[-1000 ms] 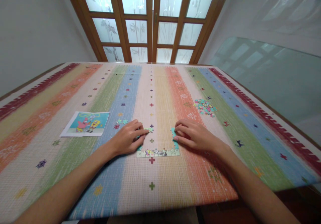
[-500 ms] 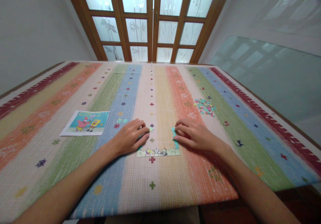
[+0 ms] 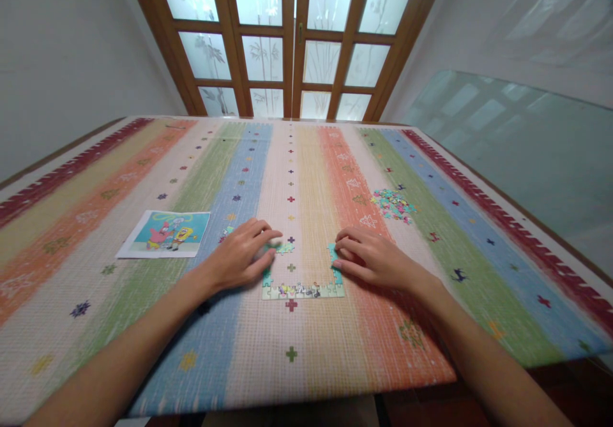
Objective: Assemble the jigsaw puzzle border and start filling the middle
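Observation:
Joined jigsaw pieces form part of a puzzle border, with a pale green bottom row (image 3: 302, 292) and teal sides. My left hand (image 3: 244, 254) is over the border's upper left, its thumb and index finger apart. A green-teal puzzle piece (image 3: 286, 248) lies just right of those fingertips. My right hand (image 3: 371, 256) rests by the right side strip (image 3: 337, 275), its bent fingers apart and their tips touching it. Left of my left hand, a few loose pieces (image 3: 227, 230) are partly hidden behind it.
A printed cartoon picture (image 3: 167, 234) lies to the left. A heap of loose puzzle pieces (image 3: 393, 205) is at the right, beyond my right hand. A striped tablecloth (image 3: 316, 344) covers the table. Wooden doors with frosted panes (image 3: 292, 37) stand past the far edge.
My left hand has drawn back a little to the left, and its thumb and index finger have parted, showing more of the left border. My right hand has hardly moved.

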Demonstrator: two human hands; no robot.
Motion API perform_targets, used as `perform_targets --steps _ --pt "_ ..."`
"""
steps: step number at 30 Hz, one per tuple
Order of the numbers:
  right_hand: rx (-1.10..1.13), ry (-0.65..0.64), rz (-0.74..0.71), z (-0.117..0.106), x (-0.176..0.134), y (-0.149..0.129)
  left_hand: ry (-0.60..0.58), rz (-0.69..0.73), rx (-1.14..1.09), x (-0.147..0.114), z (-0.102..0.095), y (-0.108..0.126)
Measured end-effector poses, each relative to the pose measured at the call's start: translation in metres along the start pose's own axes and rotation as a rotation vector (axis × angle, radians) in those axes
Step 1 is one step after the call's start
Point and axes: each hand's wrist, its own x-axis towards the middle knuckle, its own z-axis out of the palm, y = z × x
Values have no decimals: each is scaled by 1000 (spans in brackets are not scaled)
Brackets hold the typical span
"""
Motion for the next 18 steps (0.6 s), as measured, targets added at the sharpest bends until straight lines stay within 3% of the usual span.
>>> perform_targets --steps 4,8,18 --pt "-6 1 -4 0 0 0 43 -124 53 -6 -28 -24" --pt "-8 6 -11 0 0 1 -25 -218 125 -19 -50 -51" --pt "5 7 3 1 -1 1 -199 -344 65 -31 -56 -72"
